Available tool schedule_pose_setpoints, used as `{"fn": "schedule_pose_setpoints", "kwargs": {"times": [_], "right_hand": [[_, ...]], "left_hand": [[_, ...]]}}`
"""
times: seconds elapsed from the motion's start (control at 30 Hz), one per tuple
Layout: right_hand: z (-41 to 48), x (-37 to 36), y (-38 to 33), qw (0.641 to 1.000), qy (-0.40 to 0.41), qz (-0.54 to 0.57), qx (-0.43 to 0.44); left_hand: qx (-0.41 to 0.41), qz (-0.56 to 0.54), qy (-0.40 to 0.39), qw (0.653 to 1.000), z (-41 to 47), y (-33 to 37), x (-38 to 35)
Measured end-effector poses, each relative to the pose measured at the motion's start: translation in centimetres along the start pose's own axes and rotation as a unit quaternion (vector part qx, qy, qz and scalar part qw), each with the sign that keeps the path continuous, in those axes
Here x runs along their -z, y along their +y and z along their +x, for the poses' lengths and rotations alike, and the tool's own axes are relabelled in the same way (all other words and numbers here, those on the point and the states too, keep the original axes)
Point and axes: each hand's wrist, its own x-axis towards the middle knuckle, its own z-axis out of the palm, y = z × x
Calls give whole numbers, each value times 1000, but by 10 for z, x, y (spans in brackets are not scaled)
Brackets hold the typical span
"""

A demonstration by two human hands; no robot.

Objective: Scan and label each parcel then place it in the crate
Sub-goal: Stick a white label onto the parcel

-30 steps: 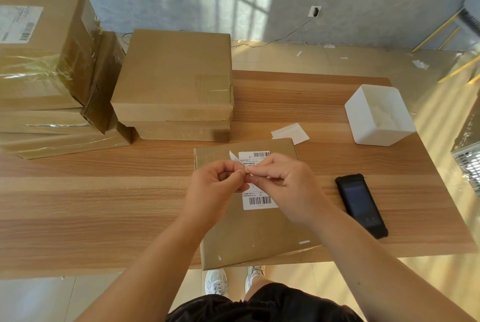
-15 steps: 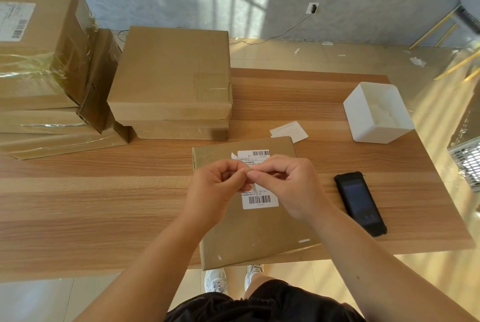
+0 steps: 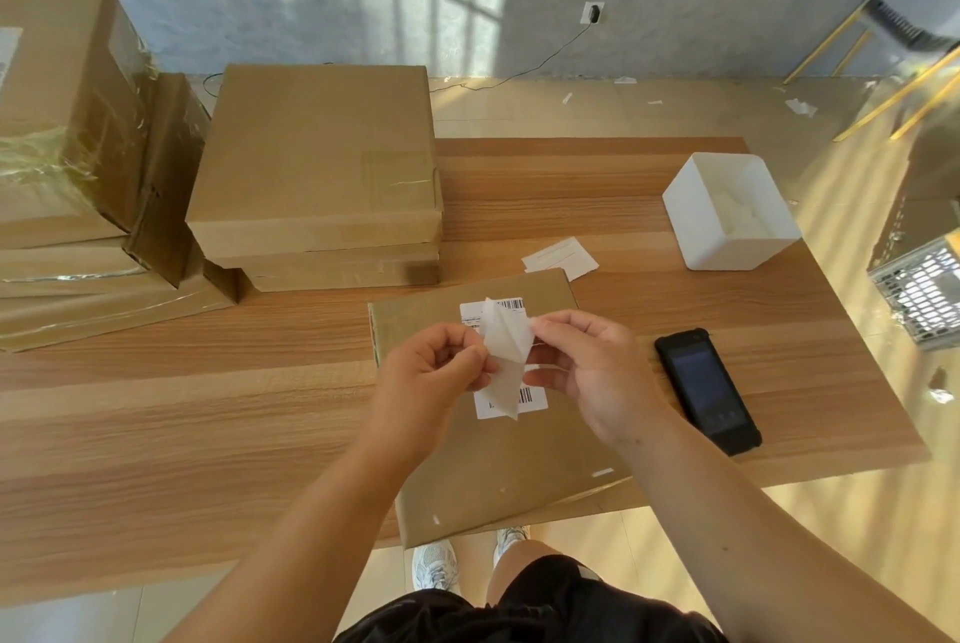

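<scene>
The flat brown parcel (image 3: pixel 498 476) lay on the wooden table (image 3: pixel 182 408), its near edge overhanging toward the person, with a barcode label (image 3: pixel 535 398) stuck on top. Just above the parcel, the left hand (image 3: pixel 426 377) pinched one layer of a white paper slip (image 3: pixel 506 346) and the right hand (image 3: pixel 592 372) pinched the other, the layers parted. Right of the parcel lay a black handheld device (image 3: pixel 706 390). Behind the parcel and to its left stood stacked cartons (image 3: pixel 317 175). A mesh crate (image 3: pixel 924 294) sat well to the parcel's right.

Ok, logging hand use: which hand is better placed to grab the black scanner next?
Probably the right hand: the scanner lies just beside it; the left hand would have to cross the parcel. Both pinch the label sheet.
</scene>
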Motion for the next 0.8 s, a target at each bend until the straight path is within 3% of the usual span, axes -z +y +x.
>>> {"fn": "schedule_pose_setpoints", "kwargs": {"times": [0.47, 0.57, 0.67, 0.8], "right_hand": [[41, 124, -21, 955, 271, 111, -53], [52, 152, -29, 945, 321, 47, -34], [58, 182, -40, 952, 290, -98, 26], [68, 225, -59, 962, 182, -197, 46]], "left_hand": [[59, 33, 90, 994, 39, 0, -39], [47, 74, 118, 989, 56, 4, -62], [35, 130, 124, 983, 74, 10, -92], [21, 202, 114, 973, 107, 25, -144]]}}
